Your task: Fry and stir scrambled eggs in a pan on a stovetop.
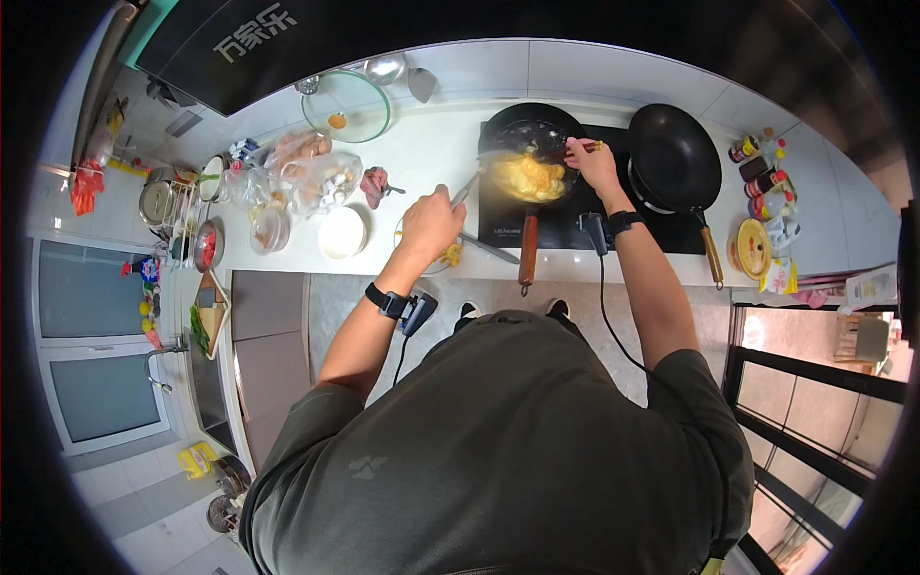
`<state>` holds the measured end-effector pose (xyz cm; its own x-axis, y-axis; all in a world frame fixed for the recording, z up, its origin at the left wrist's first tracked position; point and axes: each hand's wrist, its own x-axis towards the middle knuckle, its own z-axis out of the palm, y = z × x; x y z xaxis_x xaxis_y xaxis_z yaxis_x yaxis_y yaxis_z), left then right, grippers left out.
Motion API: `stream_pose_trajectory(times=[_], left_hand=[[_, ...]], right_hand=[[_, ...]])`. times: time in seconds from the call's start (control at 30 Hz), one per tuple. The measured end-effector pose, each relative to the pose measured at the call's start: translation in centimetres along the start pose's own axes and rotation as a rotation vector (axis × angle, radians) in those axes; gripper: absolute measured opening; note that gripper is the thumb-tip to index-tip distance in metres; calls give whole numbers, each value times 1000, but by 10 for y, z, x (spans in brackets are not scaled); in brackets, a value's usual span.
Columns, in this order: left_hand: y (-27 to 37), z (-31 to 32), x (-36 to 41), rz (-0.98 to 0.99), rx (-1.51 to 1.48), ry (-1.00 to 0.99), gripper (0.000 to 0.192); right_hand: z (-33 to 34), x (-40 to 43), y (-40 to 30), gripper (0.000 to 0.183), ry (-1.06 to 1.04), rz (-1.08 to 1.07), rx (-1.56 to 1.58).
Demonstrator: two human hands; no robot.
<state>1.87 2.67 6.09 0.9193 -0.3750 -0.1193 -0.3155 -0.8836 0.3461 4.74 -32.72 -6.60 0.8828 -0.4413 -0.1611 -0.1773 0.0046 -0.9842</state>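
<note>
My left hand [433, 223] is closed around the grey handle of a utensil [468, 188] whose blurred head reaches over a black wok [532, 118]. My right hand [593, 162] grips dark red chopsticks [592, 147] with gold bands, angled into the same wok. Between the two tools lies a yellow mass of what looks like cooked egg [528, 180]. The wok's wooden handle [528, 248] points toward me. Partly hidden under my left hand is a clear dish with yellow pieces [451, 255], with another grey handle [490, 249] beside it.
On the black cooktop [496, 219], a second wok [674, 158] stands right. Sauce bottles [763, 183] and a yellow lidded pot [753, 248] line the right end. Leftward are a white bowl [343, 233], bagged eggs [305, 149] and a glass lid [366, 126]. A range hood [445, 21] hangs above.
</note>
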Motion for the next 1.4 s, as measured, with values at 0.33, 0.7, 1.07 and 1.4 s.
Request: stream_pose_trajectory(times=[0.33,0.7,1.07,1.4], left_hand=[[1,5,6,48,48,-34,37],[-2,5,12,191,91,-68,31],[-19,11,16,208,96,-56,34],[6,28,-5,76,109,28,34]], right_hand=[[7,-102,-13,17,-119,-457,-375],[7,-145,0,13,166,-438,-196],[-38,-165,34,21,364,-325,176],[-74,-159,21,22,255,-349,265]])
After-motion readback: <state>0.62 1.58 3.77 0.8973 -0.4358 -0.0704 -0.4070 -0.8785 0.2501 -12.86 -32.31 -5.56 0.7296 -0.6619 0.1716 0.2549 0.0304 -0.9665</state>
